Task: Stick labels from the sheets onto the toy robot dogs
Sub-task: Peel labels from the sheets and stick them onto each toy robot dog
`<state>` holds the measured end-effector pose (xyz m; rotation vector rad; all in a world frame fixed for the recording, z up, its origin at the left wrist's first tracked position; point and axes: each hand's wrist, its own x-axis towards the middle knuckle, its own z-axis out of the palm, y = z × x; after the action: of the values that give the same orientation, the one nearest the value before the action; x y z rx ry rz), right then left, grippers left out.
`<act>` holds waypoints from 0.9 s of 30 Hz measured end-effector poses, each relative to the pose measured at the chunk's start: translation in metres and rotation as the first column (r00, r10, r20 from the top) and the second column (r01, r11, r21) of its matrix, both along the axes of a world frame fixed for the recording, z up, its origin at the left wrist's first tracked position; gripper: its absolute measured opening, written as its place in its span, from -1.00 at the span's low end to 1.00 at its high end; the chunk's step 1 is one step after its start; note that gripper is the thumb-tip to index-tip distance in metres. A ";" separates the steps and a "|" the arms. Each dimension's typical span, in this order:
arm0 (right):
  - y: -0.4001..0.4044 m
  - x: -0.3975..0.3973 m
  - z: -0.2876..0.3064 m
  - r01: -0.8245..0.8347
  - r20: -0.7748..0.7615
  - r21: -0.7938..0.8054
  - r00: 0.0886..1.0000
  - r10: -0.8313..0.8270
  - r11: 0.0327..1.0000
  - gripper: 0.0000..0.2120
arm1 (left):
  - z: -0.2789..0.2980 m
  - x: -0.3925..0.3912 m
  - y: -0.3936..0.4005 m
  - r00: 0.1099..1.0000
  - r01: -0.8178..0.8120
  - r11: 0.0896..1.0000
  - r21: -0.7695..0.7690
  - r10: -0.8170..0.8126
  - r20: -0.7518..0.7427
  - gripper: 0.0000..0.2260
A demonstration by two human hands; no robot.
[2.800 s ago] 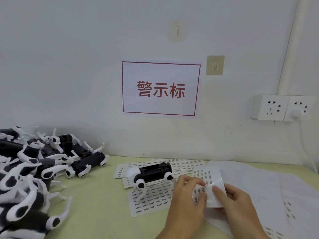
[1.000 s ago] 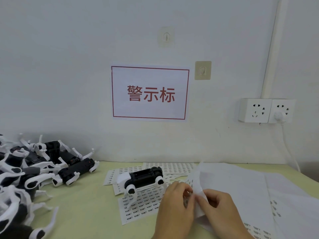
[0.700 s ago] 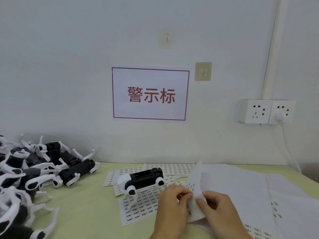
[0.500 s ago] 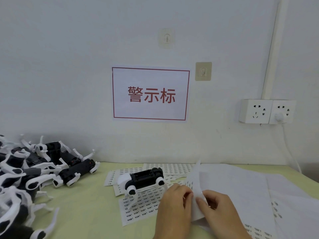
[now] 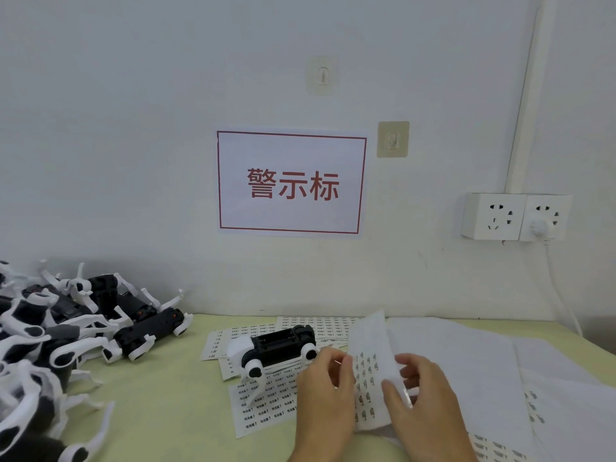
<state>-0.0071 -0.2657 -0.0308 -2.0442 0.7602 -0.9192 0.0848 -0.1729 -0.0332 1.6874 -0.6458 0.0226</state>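
A black and white toy robot dog point(image 5: 274, 349) lies on flat label sheets point(image 5: 266, 403) in the middle of the yellow-green table. Just right of it, both hands hold up a curled label sheet point(image 5: 370, 368) with small printed labels. My right hand point(image 5: 420, 398) grips the sheet's right edge, thumb across its front. My left hand point(image 5: 328, 395) is at the sheet's left edge with thumb and forefinger pinched together; whether a label is between them cannot be told.
A heap of black and white toy dogs point(image 5: 50, 341) fills the table's left side. Large white backing sheets point(image 5: 493, 368) cover the right side. On the wall are a red-framed sign point(image 5: 291, 183), wall sockets point(image 5: 515, 216) and a cable point(image 5: 563, 305).
The held sheet has turned to show its printed face, and my hands have moved slightly apart on it. The toy dog has not moved.
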 end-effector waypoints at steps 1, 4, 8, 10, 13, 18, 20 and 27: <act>0.000 0.000 0.000 0.016 -0.006 -0.023 1.000 -0.016 1.000 -0.63 | 0.000 0.000 0.000 1.000 0.005 1.000 -0.009 -0.005 -0.006 -0.82; 0.006 -0.003 0.003 0.022 0.015 -0.151 1.000 -0.020 0.988 -0.60 | 0.000 -0.001 0.000 1.000 0.010 1.000 -0.025 -0.010 0.003 -0.83; 0.014 -0.006 0.003 -0.137 0.015 -0.336 0.988 0.151 0.932 -0.63 | 0.001 -0.002 0.001 1.000 0.023 0.998 -0.058 -0.023 0.008 -0.83; 0.013 -0.005 0.001 -0.210 -0.040 -0.363 0.977 0.210 0.908 -0.67 | 0.001 -0.003 0.002 0.999 0.031 0.997 -0.073 -0.030 0.010 -0.82; 0.009 -0.004 -0.002 -0.269 -0.070 -0.367 0.963 0.262 0.891 -0.64 | 0.002 -0.003 0.002 0.999 0.042 0.996 -0.082 -0.041 0.018 -0.80; 0.007 -0.002 -0.003 -0.344 -0.126 -0.367 0.939 0.321 0.864 -0.49 | 0.002 -0.003 0.003 0.998 0.066 0.994 -0.086 -0.064 0.018 -0.82; 0.006 -0.001 -0.004 -0.361 -0.142 -0.349 0.932 0.332 0.865 -0.47 | 0.002 -0.003 0.003 0.997 0.071 0.994 -0.085 -0.071 0.012 -0.82; 0.006 -0.001 -0.003 -0.354 -0.115 -0.319 0.935 0.335 0.879 -0.44 | 0.005 -0.003 0.006 0.994 0.109 0.988 -0.105 -0.112 -0.019 -0.86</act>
<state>-0.0081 -0.2597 -0.0335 -2.4113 0.2553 -0.8264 0.0814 -0.1670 -0.0283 1.5475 -0.7068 -0.0434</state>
